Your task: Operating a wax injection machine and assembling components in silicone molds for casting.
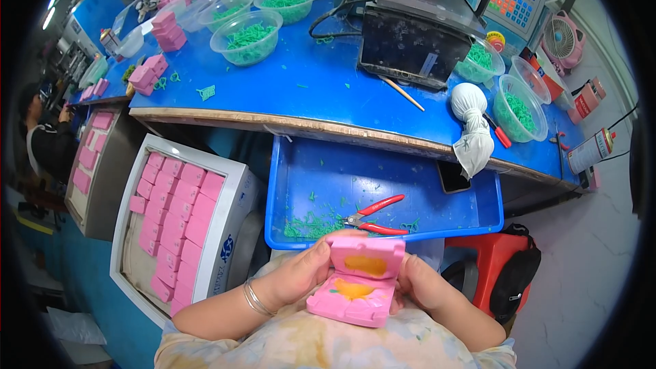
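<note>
Gripping opposite edges, the curled left hand [304, 277] and right hand [421, 283] hold a two-part pink block with orange hollows [357, 281], seemingly so both halves lie open to view, near a rectangular blue plastic tray [355, 171] bearing red-handled metal cutters [354, 220].

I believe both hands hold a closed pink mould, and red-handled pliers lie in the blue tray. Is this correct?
Not quite: the head view shows the pink mould open, not closed. The left hand and right hand hold it, and red-handled pliers lie in the blue tray.
</note>
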`<state>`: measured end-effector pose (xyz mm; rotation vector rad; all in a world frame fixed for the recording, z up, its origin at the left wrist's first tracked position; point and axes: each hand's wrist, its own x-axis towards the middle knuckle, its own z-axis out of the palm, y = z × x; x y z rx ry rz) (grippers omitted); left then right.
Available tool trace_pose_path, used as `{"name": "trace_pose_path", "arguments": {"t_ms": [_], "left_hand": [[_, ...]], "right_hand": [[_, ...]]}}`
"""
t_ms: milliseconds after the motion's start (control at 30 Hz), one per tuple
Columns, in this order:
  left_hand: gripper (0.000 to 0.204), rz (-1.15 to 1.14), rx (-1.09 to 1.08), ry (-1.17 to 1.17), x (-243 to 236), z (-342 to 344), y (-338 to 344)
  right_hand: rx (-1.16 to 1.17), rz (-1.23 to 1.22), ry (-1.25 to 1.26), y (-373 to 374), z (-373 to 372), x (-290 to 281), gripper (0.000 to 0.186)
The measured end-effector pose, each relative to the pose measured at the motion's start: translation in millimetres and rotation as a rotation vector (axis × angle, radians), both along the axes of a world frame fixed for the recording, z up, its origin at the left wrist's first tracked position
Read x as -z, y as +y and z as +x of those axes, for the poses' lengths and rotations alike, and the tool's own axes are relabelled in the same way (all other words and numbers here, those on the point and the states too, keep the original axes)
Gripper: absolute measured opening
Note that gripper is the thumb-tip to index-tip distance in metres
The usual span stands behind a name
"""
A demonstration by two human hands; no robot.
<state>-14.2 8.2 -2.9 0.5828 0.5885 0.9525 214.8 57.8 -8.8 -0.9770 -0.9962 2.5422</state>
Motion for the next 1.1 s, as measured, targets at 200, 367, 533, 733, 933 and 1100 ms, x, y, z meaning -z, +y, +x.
{"name": "trace_pose_path", "arguments": {"t_ms": [200, 367, 533, 733, 933, 1100], "left_hand": [[0.064, 0.013, 0.099, 0.104, 10.3, -2.7, -9.4], [0.058, -0.043, 0.083, 0.1, 14.4, -0.4, -14.5], [0.067, -0.04, 0.071, 0.111, 9.5, -4.3, -17.9], [0.065, 0.28, -0.075, 0.376, -3.8, -1.3, -8.6], [0.044, 0.276, -0.129, 0.589, -6.5, -2.9, -1.4], [0.034, 0.338, -0.137, 0.755, -2.5, -3.6, -2.1]], "right_hand": [[-0.306, 1.252, -0.308, 7.7, -0.9, -14.0, 0.067], [-0.107, 1.004, 0.031, 1.6, -12.2, -25.3, 0.077], [0.005, 1.121, -0.092, -5.0, -5.1, -12.8, 0.066], [0.18, 1.35, -0.394, -3.6, -13.2, -17.2, 0.033], [0.198, 1.386, -0.302, -3.1, -20.0, -25.2, 0.038], [0.138, 1.372, -0.358, 0.5, -20.1, -22.0, 0.037]]}}
